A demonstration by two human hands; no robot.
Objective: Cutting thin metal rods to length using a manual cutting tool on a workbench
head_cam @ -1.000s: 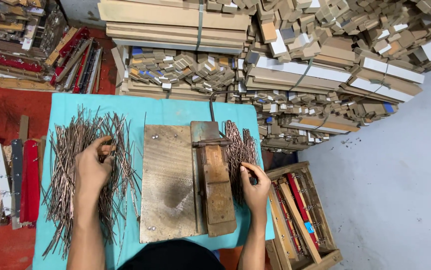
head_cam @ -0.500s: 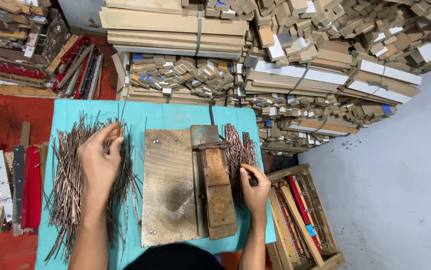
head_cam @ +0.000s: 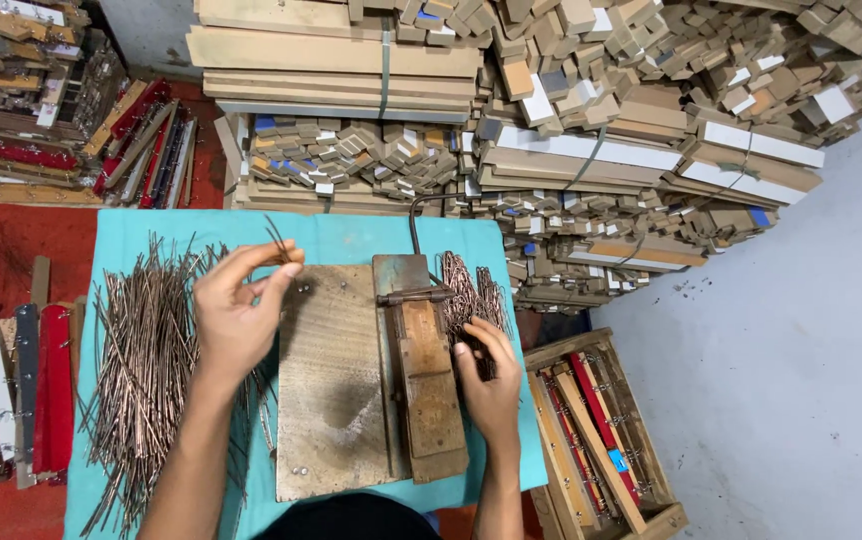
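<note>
The left forearm reaches up from the near edge of the desk (head_cam: 351, 235), its hand (head_cam: 236, 320) raised over the wooden board (head_cam: 331, 390), thumb and forefinger pinching a thin wire piece (head_cam: 277, 238). The loose heap of wire rods (head_cam: 146, 360) lies along the desk's left side. The right hand (head_cam: 491, 385), fingers curled, rests on the bent wires (head_cam: 471, 295) beside the hinged wooden press (head_cam: 426, 370) near the right edge.

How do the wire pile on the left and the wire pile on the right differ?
The left pile is large, with long, mostly straight rods fanned out; the right pile is small, with bent, looped wires. The left hand lifts a wire above the left pile; the right hand rests on the right pile. Both are coppery.
</note>
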